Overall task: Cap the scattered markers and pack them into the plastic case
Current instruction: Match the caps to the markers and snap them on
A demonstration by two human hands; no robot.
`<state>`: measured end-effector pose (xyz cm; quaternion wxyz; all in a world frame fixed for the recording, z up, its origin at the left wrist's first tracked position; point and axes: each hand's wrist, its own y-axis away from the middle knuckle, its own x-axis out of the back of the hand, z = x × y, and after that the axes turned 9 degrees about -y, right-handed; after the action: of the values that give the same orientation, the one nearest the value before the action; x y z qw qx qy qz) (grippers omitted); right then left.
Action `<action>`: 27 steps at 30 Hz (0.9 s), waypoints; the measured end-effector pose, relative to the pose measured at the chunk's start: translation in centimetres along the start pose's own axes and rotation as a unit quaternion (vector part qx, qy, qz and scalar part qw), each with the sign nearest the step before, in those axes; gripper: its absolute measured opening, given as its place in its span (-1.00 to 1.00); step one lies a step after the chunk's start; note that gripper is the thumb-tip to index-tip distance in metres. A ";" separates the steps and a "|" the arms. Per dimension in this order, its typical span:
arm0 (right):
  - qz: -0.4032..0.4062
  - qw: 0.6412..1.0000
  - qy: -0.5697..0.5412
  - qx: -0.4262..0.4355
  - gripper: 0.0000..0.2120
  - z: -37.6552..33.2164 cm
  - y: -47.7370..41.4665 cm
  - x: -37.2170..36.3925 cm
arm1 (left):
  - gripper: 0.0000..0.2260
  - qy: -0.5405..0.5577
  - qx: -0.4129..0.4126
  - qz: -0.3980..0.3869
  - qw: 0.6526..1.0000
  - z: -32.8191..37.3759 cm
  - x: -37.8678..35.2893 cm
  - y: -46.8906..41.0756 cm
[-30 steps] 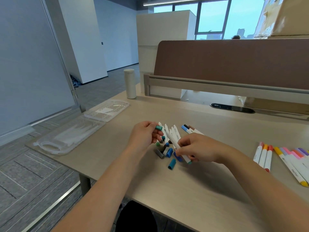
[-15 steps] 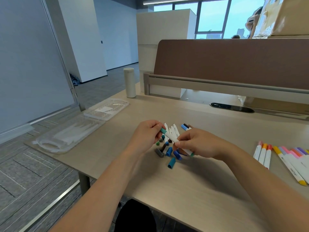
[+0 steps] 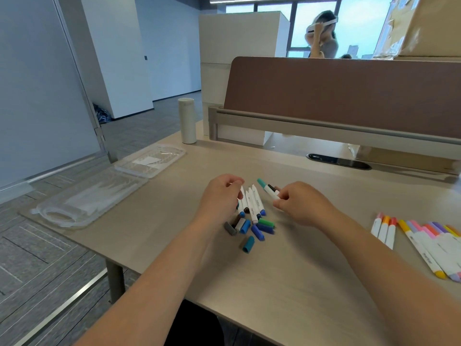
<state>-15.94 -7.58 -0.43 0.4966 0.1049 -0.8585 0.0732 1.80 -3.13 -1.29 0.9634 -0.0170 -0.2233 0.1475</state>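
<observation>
Where the table [image 3: 287,283] runs nearest the wearer, both bare forearms reach in over its pale top. Just beyond them lie the loose caps [image 3: 257,232], a small cluster of blue, green and grey ones, with one teal-blue cap a little apart at six o'clock of the rest. At twelve o'clock of the cluster a row of white markers [image 3: 255,203] lies side by side, coloured ends toward the caps. The left hand [image 3: 219,198] sits at nine o'clock of that row, fingers curled down onto the leftmost one; whether they truly grip it cannot be told. At three o'clock the right hand [image 3: 299,206] pinches the teal-capped marker [image 3: 270,192] by its barrel, the cap pointing toward eleven o'clock, apart from the row. Well out at three o'clock, capped markers [image 3: 384,231] in pink, orange, red, yellow and purple lie on the table. At ten o'clock the clear plastic case [image 3: 92,196] lies opened flat along the table's left edge. Farther off at eleven o'clock a white bottle [image 3: 187,121] stands upright, near a brown divider [image 3: 349,96]. Beyond that, a person [image 3: 321,38] stands at the window, a hand raised to a headset.
</observation>
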 end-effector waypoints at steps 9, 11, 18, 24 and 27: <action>0.048 0.989 0.137 -0.025 -0.79 1.3 -2.4 -2.4 | -0.79 -0.015 0.008 -0.012 1.000 -0.6 -0.7 -0.2; 0.058 0.987 0.148 -0.028 -0.81 1.4 -2.8 -2.7 | -0.79 -0.014 0.008 -0.013 1.000 -0.6 -0.5 -0.2; 0.077 0.994 0.070 -0.022 -0.87 -1.0 -3.8 -3.5 | -0.79 -0.036 -0.005 -0.004 0.999 -0.9 0.0 -0.5; 0.002 0.997 0.063 -0.044 -0.81 -3.3 -3.9 -3.7 | -0.80 -0.039 -0.007 -0.006 0.999 -1.2 0.6 -0.8; -0.008 0.994 0.092 -0.051 -0.77 -3.9 -3.6 -3.5 | -0.80 -0.051 -0.009 -0.010 0.999 -1.2 1.0 -0.7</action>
<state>-10.11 -9.78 -1.47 0.5787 0.0790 -0.8109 0.0352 3.36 -3.49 -1.89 0.9519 -0.0153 -0.2739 0.1364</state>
